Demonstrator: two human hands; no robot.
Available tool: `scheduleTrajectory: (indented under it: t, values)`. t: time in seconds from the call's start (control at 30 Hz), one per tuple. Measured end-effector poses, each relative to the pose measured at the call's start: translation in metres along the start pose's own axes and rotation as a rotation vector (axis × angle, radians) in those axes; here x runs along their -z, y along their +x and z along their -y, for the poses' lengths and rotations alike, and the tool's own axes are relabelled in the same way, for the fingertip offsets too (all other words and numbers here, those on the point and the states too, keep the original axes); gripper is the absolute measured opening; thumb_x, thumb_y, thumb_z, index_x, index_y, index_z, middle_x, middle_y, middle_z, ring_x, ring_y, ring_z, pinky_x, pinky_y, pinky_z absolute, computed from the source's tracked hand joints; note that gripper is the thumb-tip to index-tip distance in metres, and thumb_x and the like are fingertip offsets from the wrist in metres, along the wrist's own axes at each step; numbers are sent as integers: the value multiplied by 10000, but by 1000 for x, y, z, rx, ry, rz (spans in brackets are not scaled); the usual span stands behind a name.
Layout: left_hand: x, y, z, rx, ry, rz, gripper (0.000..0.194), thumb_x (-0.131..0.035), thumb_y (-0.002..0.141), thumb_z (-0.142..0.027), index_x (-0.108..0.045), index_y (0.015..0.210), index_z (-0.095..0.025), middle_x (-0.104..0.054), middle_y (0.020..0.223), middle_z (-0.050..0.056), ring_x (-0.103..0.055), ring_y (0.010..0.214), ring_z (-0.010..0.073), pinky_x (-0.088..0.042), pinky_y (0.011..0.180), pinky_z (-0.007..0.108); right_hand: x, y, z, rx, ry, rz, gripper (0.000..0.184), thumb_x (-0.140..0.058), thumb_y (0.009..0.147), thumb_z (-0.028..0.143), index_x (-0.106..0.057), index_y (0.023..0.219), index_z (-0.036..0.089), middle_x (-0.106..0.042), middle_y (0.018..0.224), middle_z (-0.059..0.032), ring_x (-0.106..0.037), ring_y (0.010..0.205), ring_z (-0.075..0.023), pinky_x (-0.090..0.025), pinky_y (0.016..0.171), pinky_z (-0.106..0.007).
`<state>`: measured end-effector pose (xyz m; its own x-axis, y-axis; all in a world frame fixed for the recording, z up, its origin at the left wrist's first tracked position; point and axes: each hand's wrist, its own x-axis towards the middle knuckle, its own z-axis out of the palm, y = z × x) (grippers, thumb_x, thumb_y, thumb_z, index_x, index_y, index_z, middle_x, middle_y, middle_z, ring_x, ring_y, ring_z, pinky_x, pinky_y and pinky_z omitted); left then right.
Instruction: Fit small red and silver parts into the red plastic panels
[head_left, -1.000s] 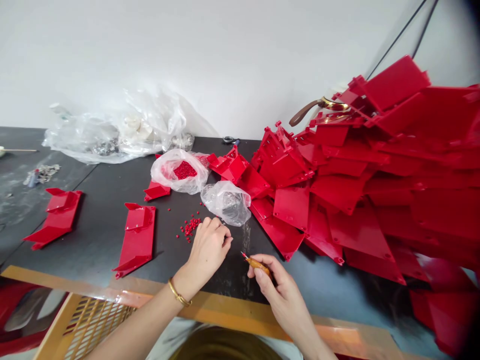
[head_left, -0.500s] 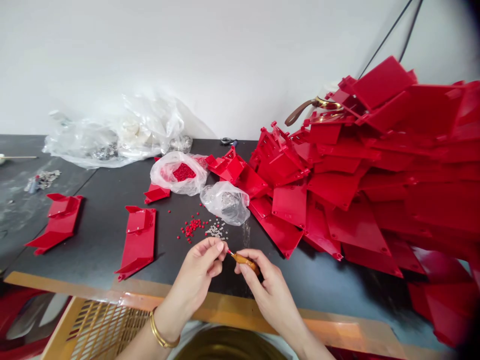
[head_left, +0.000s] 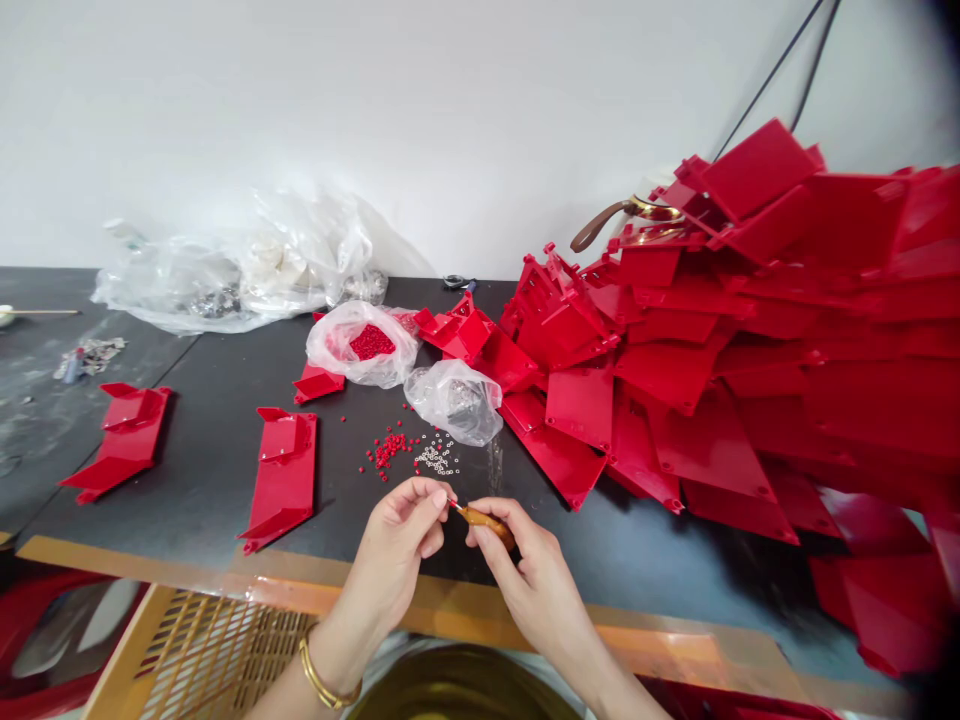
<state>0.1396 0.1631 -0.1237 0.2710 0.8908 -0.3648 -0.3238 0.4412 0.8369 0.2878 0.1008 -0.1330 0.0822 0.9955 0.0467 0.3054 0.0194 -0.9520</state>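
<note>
My right hand point(head_left: 529, 555) is closed round the amber-brown handle of a small thin-shafted tool point(head_left: 480, 517), its shaft pointing left. A bit of red shows on the shaft near the fingertips of my left hand point(head_left: 401, 525). That hand is closed in a pinch at the tool's tip; what lies between thumb and finger is too small to make out. Just beyond the hands are loose red beads point(head_left: 390, 452) and small pale metal rings or nuts point(head_left: 437, 457) on the black table point(head_left: 360, 550).
Red moulded plastic panels point(head_left: 712, 440) are heaped high on the right. Two bent red panels point(head_left: 285, 475) point(head_left: 133, 440) lie at left. Behind the beads sit a bag of red beads point(head_left: 360, 345) and another clear bag point(head_left: 456, 400). A yellow crate point(head_left: 202, 650) stands below the table edge.
The camera view has shifted slightly. Both hands keep the same grip, with the tool's tip still at the left fingertips and the red bit now closer to them.
</note>
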Motion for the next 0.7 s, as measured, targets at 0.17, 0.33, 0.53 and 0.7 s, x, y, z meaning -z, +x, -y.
scheduleTrajectory:
  t: [0.17,0.33,0.53,0.7]
  values:
    - [2,2,3,-38,13,0,240,-815,732,-315,-645,764,-147,-610,825,-9,-360,482,-5,-269,443,159,-2,1,0,1,-6,0,176,-507,963,288,-606,1084,207,-736,936,-43,-690,812,-158,-527,770,-253]
    - [5,-9,-1,-34,95,50,226,-768,778,-346,-673,894,-177,-625,811,8,-439,545,51,-313,456,175,-5,3,-5,-41,167,81,192,-501,983,337,-607,1089,217,-715,903,-32,-668,814,-157,-513,700,-242]
    - [82,-17,-64,-539,1017,-516,252,-613,865,-408,-650,1039,-230,-692,1013,76,-624,914,229,-474,856,367,-9,2,-16,-90,300,67,293,-493,991,439,-602,1147,215,-705,890,-45,-601,646,-135,-490,572,-240]
    - [171,9,-101,-152,1442,-695,718,-573,811,-598,-441,1361,-155,-682,1075,98,-660,904,285,-484,791,389,-13,6,-13,-72,239,95,301,-519,974,464,-627,1110,218,-703,851,-45,-594,619,-137,-490,552,-233]
